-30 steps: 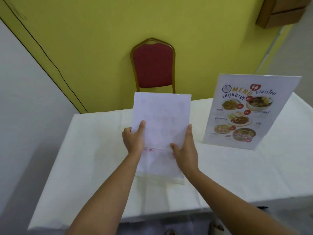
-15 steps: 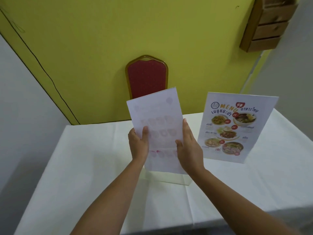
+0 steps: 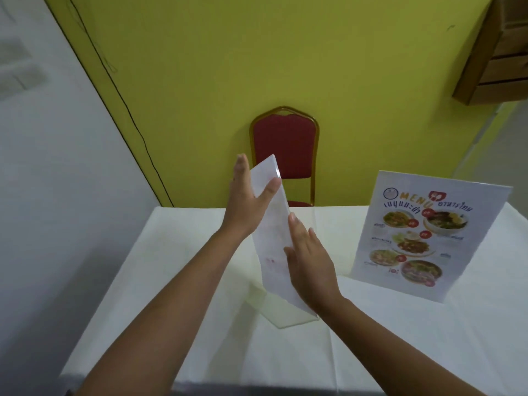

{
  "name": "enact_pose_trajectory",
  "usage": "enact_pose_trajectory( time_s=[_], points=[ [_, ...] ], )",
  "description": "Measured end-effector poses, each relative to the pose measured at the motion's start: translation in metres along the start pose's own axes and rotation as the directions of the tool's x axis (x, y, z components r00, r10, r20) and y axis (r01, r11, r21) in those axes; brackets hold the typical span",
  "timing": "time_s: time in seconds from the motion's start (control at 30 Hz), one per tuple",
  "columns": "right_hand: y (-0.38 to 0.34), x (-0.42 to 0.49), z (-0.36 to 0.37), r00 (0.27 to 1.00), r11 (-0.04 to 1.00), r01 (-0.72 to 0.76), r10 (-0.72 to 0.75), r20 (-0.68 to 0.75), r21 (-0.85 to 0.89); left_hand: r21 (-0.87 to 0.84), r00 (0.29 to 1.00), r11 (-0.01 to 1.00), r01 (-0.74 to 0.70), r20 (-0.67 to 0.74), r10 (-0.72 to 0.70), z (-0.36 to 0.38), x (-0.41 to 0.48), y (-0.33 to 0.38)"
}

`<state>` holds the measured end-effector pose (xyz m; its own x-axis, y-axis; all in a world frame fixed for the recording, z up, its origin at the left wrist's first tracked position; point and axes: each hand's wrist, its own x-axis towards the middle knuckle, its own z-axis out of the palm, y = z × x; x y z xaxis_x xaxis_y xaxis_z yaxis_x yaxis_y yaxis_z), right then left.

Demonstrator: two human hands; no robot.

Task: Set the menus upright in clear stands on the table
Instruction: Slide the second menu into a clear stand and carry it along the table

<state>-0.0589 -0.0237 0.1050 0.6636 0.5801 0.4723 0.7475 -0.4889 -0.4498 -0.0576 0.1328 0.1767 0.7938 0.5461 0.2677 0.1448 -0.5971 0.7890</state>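
The menu (image 3: pixel 273 224) sits in its clear stand (image 3: pixel 281 311) mid-table, turned edge-on to me. My left hand (image 3: pixel 248 201) clasps its top, my right hand (image 3: pixel 310 264) grips its lower edge. A second menu stand (image 3: pixel 423 238) rests on the table (image 3: pixel 400 338) to the right.

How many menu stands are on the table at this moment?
2. One clear stand sits at the table's middle, turned edge-on between the left hand and right hand. The other menu stand stands upright on the right, print facing the camera.

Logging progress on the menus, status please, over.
Left hand and right hand both on second menu stand, turned edge-on. First menu upright on table. Nothing obstructing.
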Motion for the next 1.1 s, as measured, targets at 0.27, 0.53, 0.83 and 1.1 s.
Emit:
enact_pose_trajectory(
  time_s=[0.27,0.53,0.83,1.1],
  points=[
    [-0.013,-0.006,0.012,0.977,0.982,0.190,-0.188,0.105,-0.005,0.164,0.997,0.986,0.043,0.055,-0.052,-0.018,-0.021,0.013],
    [-0.029,-0.023,0.029,0.897,0.935,0.338,-0.354,0.265,0.104,0.088,0.961,0.958,0.274,-0.058,-0.270,-0.053,-0.050,-0.015],
    [-0.029,-0.004,0.053,0.885,0.853,-0.116,-0.145,0.443,0.510,0.130,0.939,0.935,0.331,-0.149,-0.311,-0.082,-0.086,-0.030],
    [-0.012,0.034,0.104,0.720,0.566,-0.576,0.008,0.694,0.590,0.249,0.936,0.912,0.327,-0.221,-0.275,-0.105,-0.107,-0.044]
  ],
)
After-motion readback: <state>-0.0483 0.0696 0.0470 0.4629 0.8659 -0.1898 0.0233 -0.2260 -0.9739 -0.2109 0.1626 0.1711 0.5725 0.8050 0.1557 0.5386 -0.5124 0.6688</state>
